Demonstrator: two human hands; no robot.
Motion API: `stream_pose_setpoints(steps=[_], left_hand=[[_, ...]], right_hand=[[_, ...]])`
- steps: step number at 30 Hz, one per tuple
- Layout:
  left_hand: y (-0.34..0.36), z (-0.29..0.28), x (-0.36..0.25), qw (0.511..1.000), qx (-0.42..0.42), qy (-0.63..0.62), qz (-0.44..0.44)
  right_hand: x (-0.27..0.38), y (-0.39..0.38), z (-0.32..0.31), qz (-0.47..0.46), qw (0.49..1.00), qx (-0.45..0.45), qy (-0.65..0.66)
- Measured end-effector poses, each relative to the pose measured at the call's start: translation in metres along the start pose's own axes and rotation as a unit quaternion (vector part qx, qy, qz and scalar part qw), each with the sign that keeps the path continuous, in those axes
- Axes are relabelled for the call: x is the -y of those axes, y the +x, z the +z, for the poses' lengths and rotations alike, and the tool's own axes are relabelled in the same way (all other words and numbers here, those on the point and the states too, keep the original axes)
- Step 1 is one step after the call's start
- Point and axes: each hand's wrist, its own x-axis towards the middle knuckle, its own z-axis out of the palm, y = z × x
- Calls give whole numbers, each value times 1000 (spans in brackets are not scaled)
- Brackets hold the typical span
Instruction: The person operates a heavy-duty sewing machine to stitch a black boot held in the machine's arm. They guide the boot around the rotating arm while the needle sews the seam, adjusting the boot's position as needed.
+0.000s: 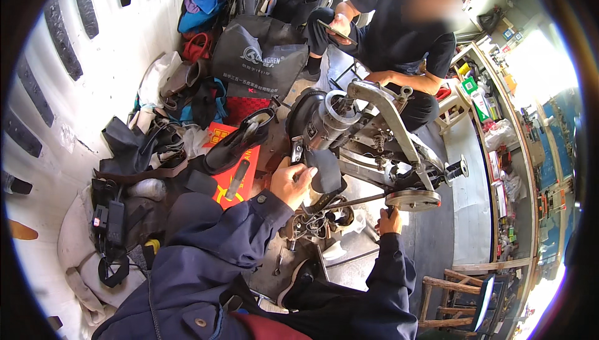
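Observation:
A hand-cranked shoe-stitching machine [385, 112] of worn metal stands in front of me. My left hand [291, 186] is closed at its stitching end, thumb and fingers on the edge of a black leather-like piece [326, 172] that lies over the machine's narrow arm. How far the fingers wrap it is partly hidden. Lower right, my right hand [389, 221] grips a dark crank handle [390, 210] at the rim of the machine's round handwheel [413, 200]. A black boot [239, 142] lies left of the machine, on a red printed sheet [232, 181].
Another person [399, 28] sits across from me, holding a phone [337, 32]. Bags, shoes and leather scraps [128, 146] pile up on the left beside a black bag [259, 59]. Small metal parts lie under the machine. A wooden stool [452, 299] and loaded shelves [499, 152] stand on the right.

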Motion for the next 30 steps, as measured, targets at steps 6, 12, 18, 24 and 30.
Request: stream_pose_setpoints(steps=[6,12,18,24,30], left_hand=[[4,1,10,998,-13,62,26],[-1,-1,-5,999,17,-11,-29],[2,-4,-10,997,28,43,-49],[0,-3,-12,998,24,-3,-54],[1,0,-16,997,16,-42,-63]], right_hand=[[3,-2,0,-10,1000,1,11],[3,1,-4,61,991,46,106],[-1,2,-4,74,980,82,164],[9,-2,-8,95,977,90,166],[61,-29,-19,-16,983,90,162]])
